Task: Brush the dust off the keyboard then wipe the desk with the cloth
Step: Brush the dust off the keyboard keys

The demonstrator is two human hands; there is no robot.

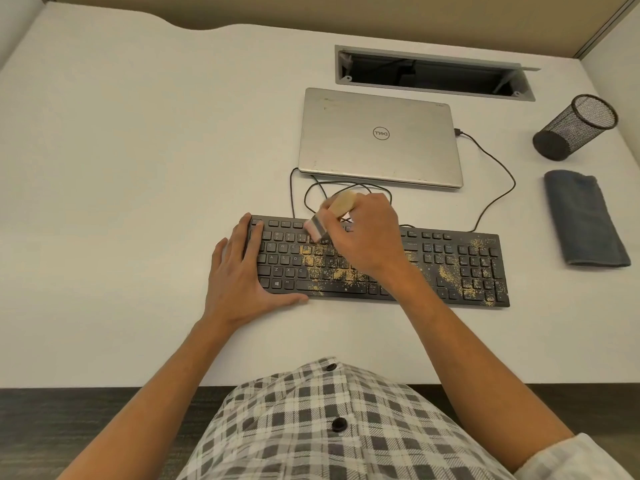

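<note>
Centre frame, the right hand [367, 233] grips a wooden brush [330, 214] over the dusty black keyboard [450, 268]; left hand [242, 271] lies flat on its left end; grey cloth [585, 218] at right; laptop [379, 136] reads "DELL"

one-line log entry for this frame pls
phase: brushing | right hand: holds brush on keyboard | left hand: steadies keyboard | cloth: untouched

black keyboard [377, 265] speckled with tan dust [450, 273]; white surface [138, 168]; silver laptop [379, 136]; blue-grey cloth [585, 218]; black mesh cup [576, 128]; grey-and-white checked shirt [329, 427].
</note>
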